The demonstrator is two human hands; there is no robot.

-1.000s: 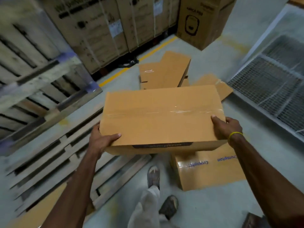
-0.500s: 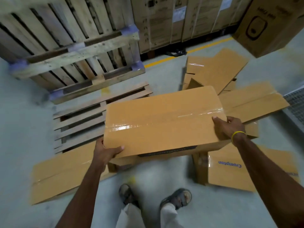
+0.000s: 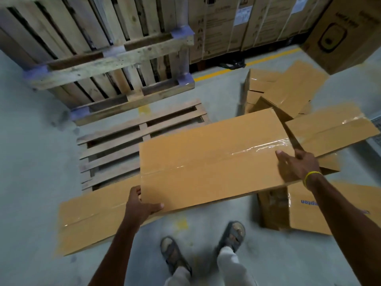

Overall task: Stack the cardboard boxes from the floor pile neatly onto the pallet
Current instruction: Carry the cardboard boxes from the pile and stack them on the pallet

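I carry a long taped cardboard box (image 3: 208, 162) in front of me, above the floor. My left hand (image 3: 142, 205) grips its near left corner, thumb on top. My right hand (image 3: 299, 164) holds its right end, fingers spread over the top edge. A low wooden pallet (image 3: 123, 145) lies on the floor ahead to the left. One brown box (image 3: 92, 217) lies on the pallet's near part, reaching out over the floor. The floor pile (image 3: 288, 93) of boxes sits to the right, with a printed box (image 3: 305, 211) nearest me.
Pallets (image 3: 92, 50) lean upright behind the low pallet. Tall strapped cartons (image 3: 247, 23) stand along the back behind a yellow floor line (image 3: 247, 65). A big carton (image 3: 346, 32) is at the far right. My sandalled feet (image 3: 233, 234) stand on grey concrete.
My view has swung left, bringing the low pallet and the box on it into sight. The carried box has moved left toward the pallet and tilted flatter, both hands still on it.
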